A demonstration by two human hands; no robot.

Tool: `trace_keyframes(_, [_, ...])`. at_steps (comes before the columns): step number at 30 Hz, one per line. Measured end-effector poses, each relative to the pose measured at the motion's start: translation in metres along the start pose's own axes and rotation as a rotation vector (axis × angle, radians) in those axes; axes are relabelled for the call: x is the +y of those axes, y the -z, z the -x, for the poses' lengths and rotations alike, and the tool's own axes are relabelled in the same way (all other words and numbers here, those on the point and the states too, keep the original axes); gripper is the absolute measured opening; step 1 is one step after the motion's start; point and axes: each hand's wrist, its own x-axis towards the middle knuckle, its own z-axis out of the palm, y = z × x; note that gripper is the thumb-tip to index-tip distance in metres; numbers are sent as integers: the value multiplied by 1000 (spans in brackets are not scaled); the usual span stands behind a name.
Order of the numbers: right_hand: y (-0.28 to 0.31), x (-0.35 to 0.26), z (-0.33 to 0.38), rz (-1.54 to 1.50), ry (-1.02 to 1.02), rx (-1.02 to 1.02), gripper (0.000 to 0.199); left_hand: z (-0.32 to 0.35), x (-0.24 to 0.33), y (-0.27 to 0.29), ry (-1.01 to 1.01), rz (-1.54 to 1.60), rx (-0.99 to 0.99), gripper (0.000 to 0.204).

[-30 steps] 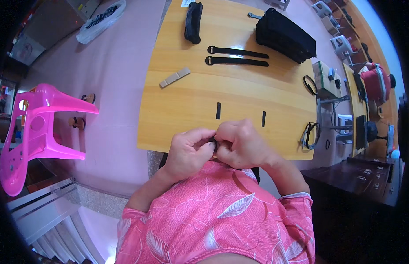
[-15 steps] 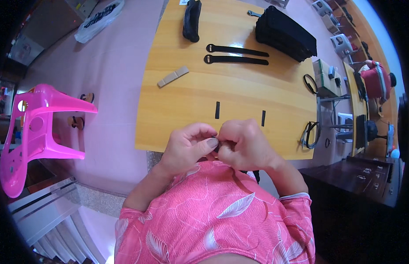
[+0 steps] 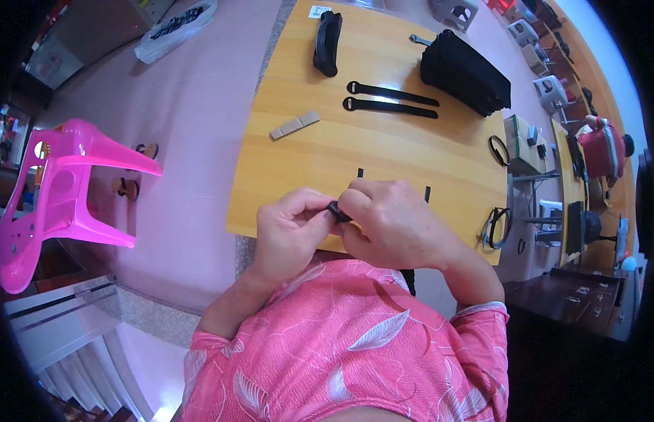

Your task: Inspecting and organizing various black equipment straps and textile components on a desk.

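Observation:
Close in front of my body, over the near edge of the wooden table, both hands meet at a small black piece [image 3: 336, 210]. My left hand [image 3: 292, 228] pinches it between thumb and fingers. My right hand [image 3: 394, 221] has its curled fingers on the other side of it and covers much of it; its exact kind cannot be made out. Just beyond my right hand lie two short black strips, one [image 3: 360, 173] to the left and the other [image 3: 427, 193] to the right, both partly covered.
Farther up the table [image 3: 299, 169] are two black straps with looped ends [image 3: 394, 91], a beige segmented strip [image 3: 295, 125], a black pouch [image 3: 328, 43] and a stack of black fabric [image 3: 464, 74]. Coiled straps [image 3: 497, 226] lie at the right edge. A pink stool [image 3: 74, 183] stands left.
My hands have turned the black piece so more of it shows, and my right hand has shifted slightly right, covering more of the short strips. The whole view has shifted a little.

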Motion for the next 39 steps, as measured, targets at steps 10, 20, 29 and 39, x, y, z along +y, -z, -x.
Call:
trace_keyframes(10, [10,8,-9,-86,129,-86,7,6,3,-5,-74,9,17,13])
trace_keyframes(20, [-12,9,4,-352,105,289,17,4,-12,-4,117,571,56,12])
trace_keyframes(29, [-16,13,21,-368,90,220,10,2,2,3,362,474,-191,13])
trace_keyframes(39, [-8,20,26,-344,-115,-68,12,9,-12,-7,262,157,-70,8])
